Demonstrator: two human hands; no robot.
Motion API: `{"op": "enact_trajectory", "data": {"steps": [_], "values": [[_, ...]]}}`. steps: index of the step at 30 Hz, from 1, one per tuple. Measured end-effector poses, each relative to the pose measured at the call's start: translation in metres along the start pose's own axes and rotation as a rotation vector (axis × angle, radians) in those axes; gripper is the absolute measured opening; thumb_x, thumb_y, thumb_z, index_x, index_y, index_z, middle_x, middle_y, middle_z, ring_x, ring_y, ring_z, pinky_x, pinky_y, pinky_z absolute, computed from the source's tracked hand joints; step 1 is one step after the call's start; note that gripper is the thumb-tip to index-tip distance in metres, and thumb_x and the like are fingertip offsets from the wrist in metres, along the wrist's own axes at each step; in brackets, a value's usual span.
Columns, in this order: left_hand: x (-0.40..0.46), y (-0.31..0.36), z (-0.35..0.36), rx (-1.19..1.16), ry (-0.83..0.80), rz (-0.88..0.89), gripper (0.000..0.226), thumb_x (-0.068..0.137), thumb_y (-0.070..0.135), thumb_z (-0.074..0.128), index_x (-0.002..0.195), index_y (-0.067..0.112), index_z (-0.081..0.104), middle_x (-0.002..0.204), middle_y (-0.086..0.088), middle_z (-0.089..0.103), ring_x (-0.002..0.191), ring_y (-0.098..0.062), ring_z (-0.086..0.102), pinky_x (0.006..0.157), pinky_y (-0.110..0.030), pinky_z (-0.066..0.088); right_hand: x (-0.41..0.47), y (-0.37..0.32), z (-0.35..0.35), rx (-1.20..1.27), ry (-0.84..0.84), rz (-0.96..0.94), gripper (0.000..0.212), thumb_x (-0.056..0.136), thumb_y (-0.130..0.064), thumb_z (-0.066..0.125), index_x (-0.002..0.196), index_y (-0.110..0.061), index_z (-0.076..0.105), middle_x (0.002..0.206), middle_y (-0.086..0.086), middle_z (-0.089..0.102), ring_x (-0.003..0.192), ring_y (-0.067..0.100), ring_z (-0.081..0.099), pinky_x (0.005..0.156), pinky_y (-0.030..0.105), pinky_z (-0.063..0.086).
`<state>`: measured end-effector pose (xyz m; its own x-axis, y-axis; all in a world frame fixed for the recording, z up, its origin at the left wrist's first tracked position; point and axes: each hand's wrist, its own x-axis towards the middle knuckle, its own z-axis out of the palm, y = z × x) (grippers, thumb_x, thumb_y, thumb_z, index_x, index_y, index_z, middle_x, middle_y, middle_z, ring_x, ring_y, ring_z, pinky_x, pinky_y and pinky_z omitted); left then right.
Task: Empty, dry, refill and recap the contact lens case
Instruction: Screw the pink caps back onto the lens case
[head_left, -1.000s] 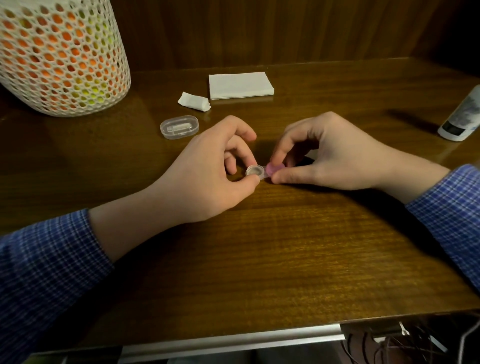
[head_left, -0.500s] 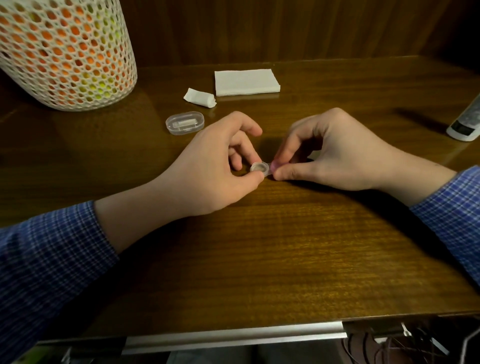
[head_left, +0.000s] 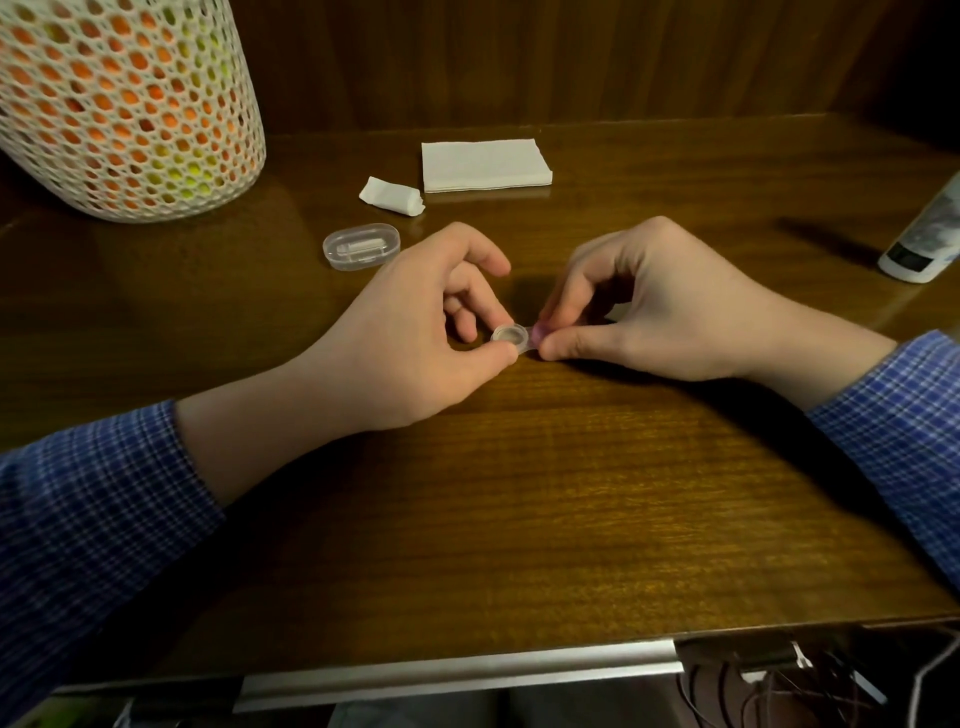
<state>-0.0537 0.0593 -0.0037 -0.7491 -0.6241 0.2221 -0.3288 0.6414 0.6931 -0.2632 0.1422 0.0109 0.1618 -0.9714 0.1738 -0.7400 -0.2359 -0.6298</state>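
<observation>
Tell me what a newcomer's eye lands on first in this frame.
Both hands meet at mid-table: the left hand pinches the contact lens case, the right hand grips its pink cap. Far left stands a white mesh basket glowing orange; folded tissues lie behind.

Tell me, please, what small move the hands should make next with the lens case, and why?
Probably keep twisting the pink cap with the right hand while the left hand steadies the case. The right thumb and forefinger pinch that cap, and the left pinches the clear well beside it, which has no cap on. Whether the cap is being loosened or tightened cannot be told.
</observation>
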Motion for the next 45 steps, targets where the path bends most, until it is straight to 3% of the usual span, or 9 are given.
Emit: {"op": "enact_trajectory", "data": {"steps": [6, 10, 15, 22, 29, 32, 37, 42, 45], "values": [[-0.001, 0.0, -0.001, -0.017, -0.004, 0.003, 0.054, 0.081, 0.017, 0.084, 0.126, 0.02, 0.055, 0.089, 0.009, 0.075, 0.076, -0.004, 0.066, 0.063, -0.012, 0.05, 0.0, -0.003, 0.003, 0.001, 0.016, -0.006, 0.017, 0.074, -0.036, 0.084, 0.08, -0.022, 0.08, 0.089, -0.008, 0.077, 0.088, 0.007, 0.073, 0.083, 0.037, 0.061], [-0.001, 0.0, -0.001, -0.024, -0.003, 0.001, 0.056, 0.081, 0.016, 0.084, 0.128, 0.019, 0.054, 0.089, 0.009, 0.075, 0.077, -0.006, 0.065, 0.064, -0.013, 0.049, 0.0, 0.001, -0.004, 0.02, -0.049, -0.007, 0.01, 0.078, -0.027, 0.085, 0.085, -0.02, 0.081, 0.103, -0.009, 0.078, 0.102, 0.002, 0.071, 0.093, 0.033, 0.058], [-0.001, -0.001, 0.0, -0.022, -0.003, 0.007, 0.053, 0.081, 0.016, 0.085, 0.125, 0.019, 0.055, 0.089, 0.009, 0.075, 0.078, -0.006, 0.067, 0.064, -0.012, 0.049, 0.001, 0.0, -0.003, 0.015, -0.038, -0.017, 0.008, 0.08, -0.023, 0.084, 0.083, -0.016, 0.08, 0.094, -0.009, 0.078, 0.094, 0.002, 0.073, 0.087, 0.023, 0.058], [-0.001, -0.002, 0.0, -0.014, -0.002, 0.002, 0.051, 0.082, 0.018, 0.085, 0.123, 0.022, 0.055, 0.09, 0.009, 0.075, 0.083, -0.008, 0.069, 0.07, -0.02, 0.056, 0.0, -0.006, 0.006, -0.038, 0.053, -0.01, 0.012, 0.076, -0.031, 0.086, 0.076, -0.021, 0.079, 0.083, -0.011, 0.076, 0.084, 0.001, 0.073, 0.08, 0.028, 0.062], [-0.001, -0.002, 0.0, -0.025, -0.01, -0.007, 0.053, 0.081, 0.017, 0.085, 0.125, 0.02, 0.054, 0.09, 0.009, 0.075, 0.084, -0.01, 0.069, 0.07, -0.021, 0.056, 0.0, 0.001, -0.005, 0.005, -0.066, -0.02, 0.007, 0.081, -0.022, 0.084, 0.085, -0.02, 0.079, 0.103, -0.01, 0.078, 0.102, -0.001, 0.071, 0.09, 0.021, 0.057], [-0.001, -0.002, 0.0, -0.021, -0.009, -0.009, 0.052, 0.081, 0.017, 0.085, 0.124, 0.021, 0.055, 0.09, 0.009, 0.075, 0.084, -0.009, 0.069, 0.071, -0.021, 0.057, 0.0, 0.001, -0.005, 0.018, -0.063, -0.022, 0.006, 0.081, -0.021, 0.083, 0.084, -0.018, 0.079, 0.097, -0.01, 0.078, 0.098, 0.001, 0.072, 0.089, 0.02, 0.057], [0.0, -0.001, 0.0, -0.015, -0.012, -0.012, 0.051, 0.082, 0.018, 0.084, 0.123, 0.021, 0.056, 0.09, 0.009, 0.074, 0.084, -0.01, 0.07, 0.073, -0.028, 0.058, 0.001, -0.001, 0.005, -0.017, 0.027, -0.013, 0.014, 0.076, -0.031, 0.085, 0.078, -0.02, 0.078, 0.087, -0.008, 0.075, 0.088, 0.007, 0.073, 0.081, 0.032, 0.061], [0.0, -0.003, -0.001, -0.021, -0.016, -0.008, 0.053, 0.081, 0.017, 0.085, 0.126, 0.02, 0.055, 0.092, 0.009, 0.074, 0.085, -0.009, 0.07, 0.073, -0.027, 0.058, 0.002, 0.0, -0.003, -0.019, -0.053, -0.019, 0.011, 0.078, -0.029, 0.085, 0.084, -0.022, 0.079, 0.101, -0.012, 0.074, 0.099, 0.008, 0.071, 0.086, 0.033, 0.059], [0.0, -0.003, -0.001, -0.019, -0.014, -0.004, 0.053, 0.081, 0.017, 0.085, 0.125, 0.02, 0.055, 0.091, 0.009, 0.074, 0.084, -0.009, 0.07, 0.072, -0.025, 0.058, 0.001, 0.001, -0.005, -0.007, -0.077, -0.018, 0.007, 0.081, -0.022, 0.084, 0.087, -0.023, 0.079, 0.099, -0.012, 0.077, 0.097, 0.007, 0.072, 0.088, 0.028, 0.059]]}}
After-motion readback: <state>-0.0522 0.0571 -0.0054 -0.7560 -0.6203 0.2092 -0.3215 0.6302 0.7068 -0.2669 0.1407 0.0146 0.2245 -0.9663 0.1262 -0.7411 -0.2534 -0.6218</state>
